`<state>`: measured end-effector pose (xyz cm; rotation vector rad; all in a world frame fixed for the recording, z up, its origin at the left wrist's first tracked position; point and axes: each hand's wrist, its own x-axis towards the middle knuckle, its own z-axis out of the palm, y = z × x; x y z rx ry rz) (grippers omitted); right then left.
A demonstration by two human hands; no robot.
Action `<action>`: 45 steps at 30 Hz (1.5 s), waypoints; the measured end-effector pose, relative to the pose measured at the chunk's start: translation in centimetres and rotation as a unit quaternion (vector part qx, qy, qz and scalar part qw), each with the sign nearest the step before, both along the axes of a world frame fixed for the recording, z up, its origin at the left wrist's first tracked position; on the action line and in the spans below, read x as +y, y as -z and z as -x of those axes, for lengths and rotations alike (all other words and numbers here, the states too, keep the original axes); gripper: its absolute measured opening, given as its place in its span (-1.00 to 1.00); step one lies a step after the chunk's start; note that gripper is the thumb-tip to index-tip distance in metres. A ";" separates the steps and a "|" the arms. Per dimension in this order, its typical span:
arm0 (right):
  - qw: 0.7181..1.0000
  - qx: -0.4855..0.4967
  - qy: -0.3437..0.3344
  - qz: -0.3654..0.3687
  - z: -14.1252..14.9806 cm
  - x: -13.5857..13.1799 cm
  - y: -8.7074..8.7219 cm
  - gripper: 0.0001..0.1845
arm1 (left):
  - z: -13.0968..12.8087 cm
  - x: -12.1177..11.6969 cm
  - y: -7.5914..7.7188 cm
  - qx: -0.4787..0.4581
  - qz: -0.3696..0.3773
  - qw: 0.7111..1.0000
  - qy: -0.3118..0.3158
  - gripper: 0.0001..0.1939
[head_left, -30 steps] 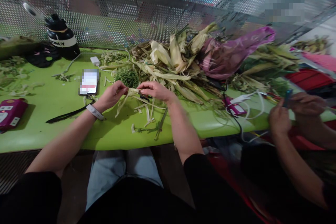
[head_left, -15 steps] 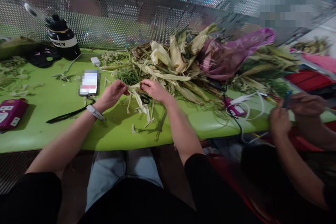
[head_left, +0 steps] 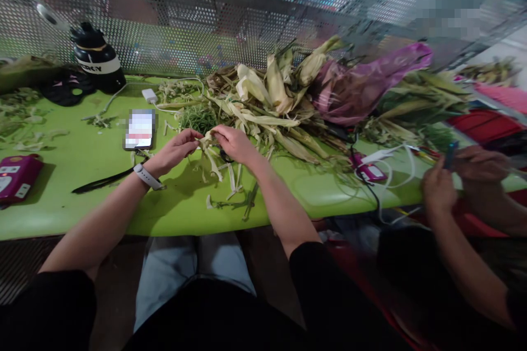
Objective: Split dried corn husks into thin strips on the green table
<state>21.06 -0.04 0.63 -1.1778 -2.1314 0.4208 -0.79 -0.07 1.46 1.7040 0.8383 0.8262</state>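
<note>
Between my two hands hangs a pale corn husk strip, its loose ends dangling over the green table. My left hand, with a white band at the wrist, pinches one side of it. The other side is pinched by my right hand, fingers curled over the strip. Dark scissors lie partly hidden beneath my right hand. Several cut husk scraps and a thin green stem rest on the table below. Just behind my hands sits a clump of thin green strands.
A heap of dried corn husks and a purple bag lie behind. On the left are a phone, a black strap, a magenta power strip and a black bottle. At right, another person's hands hold a small blue thing.
My hands have drawn closer together, the right one shifting left. The strip, stretched between them half a second ago, now bunches up and hangs down. The scissors are more covered than before.
</note>
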 end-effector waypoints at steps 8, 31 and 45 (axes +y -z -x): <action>0.998 0.041 0.031 -0.026 -0.3 -0.1 -0.5 -0.67 | -0.1 -0.1 -0.4 0.028 0.062 0.995 -0.071 -0.71; 0.987 0.081 -0.065 0.121 1.5 -1.4 -1.2 -0.68 | -0.8 -0.1 0.9 -0.003 0.063 0.998 -0.017 -0.51; 0.979 0.144 -0.075 0.126 1.4 -1.0 -0.5 -0.81 | -1.1 0.1 1.2 0.096 -0.055 0.990 -0.092 -0.61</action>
